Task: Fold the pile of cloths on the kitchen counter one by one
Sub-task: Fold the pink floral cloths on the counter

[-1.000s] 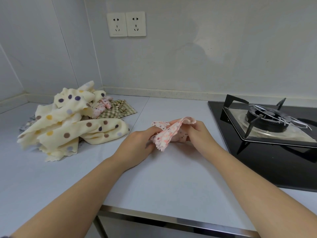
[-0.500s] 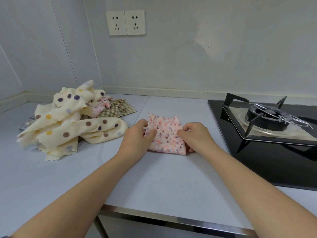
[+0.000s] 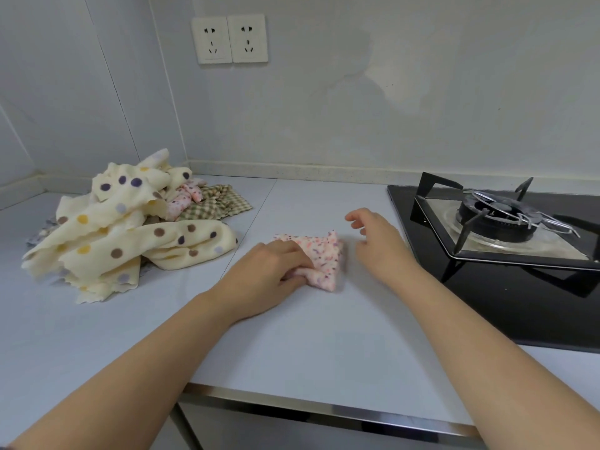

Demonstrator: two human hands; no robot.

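Note:
A small pink speckled cloth (image 3: 324, 259) lies folded on the white counter (image 3: 308, 345) in the middle. My left hand (image 3: 272, 267) grips its left side, fingers curled over the fold and thumb tucked under it. My right hand (image 3: 378, 237) hovers just to the right of the cloth, fingers loosely spread and holding nothing. The pile of cloths (image 3: 126, 228) sits at the left: cream ones with coloured dots on top, a pink speckled one and a green checked one (image 3: 220, 204) behind.
A black gas hob (image 3: 500, 222) with its metal pan support takes up the counter's right side, close to my right hand. Two wall sockets (image 3: 230, 39) sit above. The counter's metal front edge (image 3: 324, 409) runs below my forearms.
The pink cloth went from bunched between both hands to laid flat, then folded smaller. My right hand has let go and lifted off to the right; my left still holds the cloth.

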